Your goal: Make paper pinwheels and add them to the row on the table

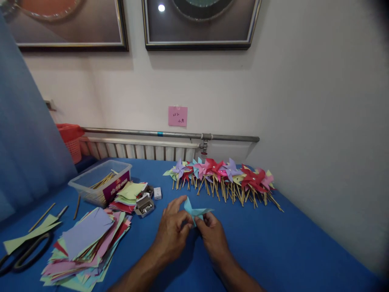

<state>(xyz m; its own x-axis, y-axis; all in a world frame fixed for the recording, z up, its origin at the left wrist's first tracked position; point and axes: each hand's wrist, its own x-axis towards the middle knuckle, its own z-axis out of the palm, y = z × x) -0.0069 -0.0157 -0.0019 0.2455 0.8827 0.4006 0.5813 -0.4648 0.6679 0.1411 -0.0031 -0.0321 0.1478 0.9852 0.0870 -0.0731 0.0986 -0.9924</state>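
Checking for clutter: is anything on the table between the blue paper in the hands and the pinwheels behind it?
Nothing visible. The left hand and right hand both hold the blue paper; only bare blue table lies between it and the pinwheels.

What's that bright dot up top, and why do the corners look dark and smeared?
Head view: the dot looks like lamp glare on the framed picture; head view again, right corners darken and the scissors at left smear; soft light, faint shadow under the left hand and right hand pinching blue paper.
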